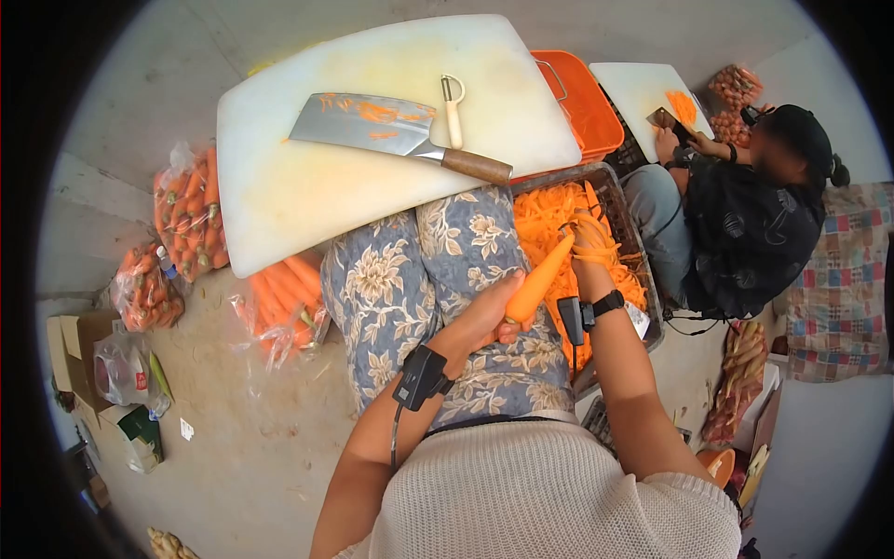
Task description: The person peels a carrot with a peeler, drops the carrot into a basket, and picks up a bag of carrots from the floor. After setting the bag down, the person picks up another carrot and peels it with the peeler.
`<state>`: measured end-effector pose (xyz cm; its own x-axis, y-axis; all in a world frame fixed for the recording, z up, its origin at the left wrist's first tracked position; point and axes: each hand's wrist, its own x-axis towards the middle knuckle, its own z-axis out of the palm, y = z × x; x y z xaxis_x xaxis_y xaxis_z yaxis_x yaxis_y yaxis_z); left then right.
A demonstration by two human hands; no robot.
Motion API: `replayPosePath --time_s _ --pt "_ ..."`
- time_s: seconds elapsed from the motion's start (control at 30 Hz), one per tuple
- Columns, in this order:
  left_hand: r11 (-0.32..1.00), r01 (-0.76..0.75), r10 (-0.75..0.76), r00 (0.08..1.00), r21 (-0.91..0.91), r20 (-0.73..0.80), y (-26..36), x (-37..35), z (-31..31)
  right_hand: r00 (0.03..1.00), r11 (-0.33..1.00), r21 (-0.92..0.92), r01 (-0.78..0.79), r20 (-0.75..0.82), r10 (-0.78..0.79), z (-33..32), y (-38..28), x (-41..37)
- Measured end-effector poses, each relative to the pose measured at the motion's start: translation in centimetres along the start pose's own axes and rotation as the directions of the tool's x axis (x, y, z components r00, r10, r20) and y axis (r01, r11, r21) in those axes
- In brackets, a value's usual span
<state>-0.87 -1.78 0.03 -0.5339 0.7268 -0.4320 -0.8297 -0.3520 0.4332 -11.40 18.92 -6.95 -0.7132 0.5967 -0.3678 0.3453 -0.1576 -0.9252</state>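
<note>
A peeled carrot (538, 284) is in my left hand (486, 312), whose fingers close around its thick end above my lap. Its narrow tip points up and right, close to my right hand (587, 252). That hand is in a dark plastic crate, among orange carrot strips (543, 210). Several strips drape across its fingers and partly hide them; it appears closed on them. A cleaver (365, 123) with orange bits on its blade lies on the large white cutting board (270, 200) in front of my knees. Beside it is a peeler (453, 116) with a pale handle.
Bags of carrots (191, 210) stand on the floor at left, with another open bag (284, 293) under the board. An orange bin (596, 116) is behind the crate (652, 317). At right, a seated co-worker (754, 214) cuts carrot on a second white board (633, 84).
</note>
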Motion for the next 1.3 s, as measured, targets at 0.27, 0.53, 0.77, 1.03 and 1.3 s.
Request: replayPosePath --time_s 0.27,0.53,0.77,1.03,1.3 --pt "0.987 -0.158 0.160 0.983 -0.031 0.094 -0.1 0.0 0.0 0.979 0.998 0.048 -0.035 0.204 0.024 -1.3 -4.2 -6.6" --pt "0.976 -0.169 0.182 0.979 -0.136 0.087 -0.5 0.2 -0.6 0.980 0.976 0.122 0.178 0.065 -0.187 0.4 -5.8 -9.9" --pt "0.981 -0.139 0.138 0.990 -0.134 -0.017 -0.6 0.5 -0.3 0.960 0.970 0.162 0.182 0.185 -0.211 -0.4 -4.7 -10.1" --pt "0.978 -0.125 0.091 0.976 -0.167 -0.197 -0.4 0.3 0.9 0.882 0.902 -0.156 0.403 0.330 -0.337 1.7 -2.1 -14.4" --pt "0.986 -0.113 0.081 0.967 -0.122 -0.244 0.0 0.4 1.0 0.878 0.882 -0.236 0.407 0.366 -0.307 1.7 -2.1 -12.9"
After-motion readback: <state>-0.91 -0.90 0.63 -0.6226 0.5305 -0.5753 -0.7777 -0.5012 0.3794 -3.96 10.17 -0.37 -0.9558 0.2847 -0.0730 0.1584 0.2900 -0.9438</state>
